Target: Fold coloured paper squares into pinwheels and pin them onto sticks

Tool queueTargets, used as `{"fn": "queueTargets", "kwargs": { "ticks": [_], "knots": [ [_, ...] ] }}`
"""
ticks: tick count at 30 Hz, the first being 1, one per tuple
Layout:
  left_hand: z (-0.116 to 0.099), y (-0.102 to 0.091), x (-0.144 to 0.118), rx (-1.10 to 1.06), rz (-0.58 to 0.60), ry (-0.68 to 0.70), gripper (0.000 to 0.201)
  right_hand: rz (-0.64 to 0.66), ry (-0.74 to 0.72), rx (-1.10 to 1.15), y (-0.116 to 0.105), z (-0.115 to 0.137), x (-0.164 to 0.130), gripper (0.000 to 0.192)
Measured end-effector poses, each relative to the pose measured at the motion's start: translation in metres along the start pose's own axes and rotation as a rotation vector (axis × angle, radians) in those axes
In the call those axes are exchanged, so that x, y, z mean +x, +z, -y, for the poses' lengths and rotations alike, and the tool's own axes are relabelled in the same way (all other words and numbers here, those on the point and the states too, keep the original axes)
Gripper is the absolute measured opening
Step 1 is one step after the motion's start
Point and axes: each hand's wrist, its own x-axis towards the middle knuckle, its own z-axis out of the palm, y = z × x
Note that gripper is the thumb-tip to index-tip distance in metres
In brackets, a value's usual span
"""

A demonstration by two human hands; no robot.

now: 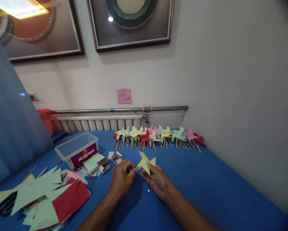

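Note:
A pale yellow paper pinwheel (144, 162) with folded points is held above the blue table by my right hand (159, 183), thumb on its front and fingers behind. My left hand (122, 176) is just to the left, its thumb and fingers closed in a pinch beside the pinwheel's left point. What that pinch holds, if anything, is hidden. On the tabletop below the pinwheel lies a small shiny metal piece (148, 191). Two small open boxes (104, 166) with tiny items stand beyond my left hand.
Finished pinwheels (145, 138) on sticks lie in a row at the back. A clear plastic tub (76, 142) stands left. Cut paper sheets (40, 189), red paper (71, 200) and scissors (5, 205) cover the near left. A wall (242, 112) borders the right side.

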Motion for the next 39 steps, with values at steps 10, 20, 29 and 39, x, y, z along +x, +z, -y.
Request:
{"fn": "queueTargets", "kwargs": {
  "ticks": [10,20,29,39],
  "knots": [
    [-0.001,0.019,-0.021,-0.014,0.430,0.198,0.024,-0.104,-0.045,-0.001,0.002,0.004,0.003,0.039],
    [0.005,0.006,0.008,-0.538,0.025,-0.390,0.036,0.085,-0.077,-0.221,0.010,-0.003,-0.008,0.036],
    [0.007,0.011,0.005,-0.774,0.089,-0.476,0.038,0.167,-0.098,-0.348,0.015,0.001,-0.013,0.038],
    [0.005,0.012,0.006,-0.749,0.097,-0.467,0.039,0.157,-0.083,-0.341,0.017,0.004,-0.016,0.037]
  ]
}}
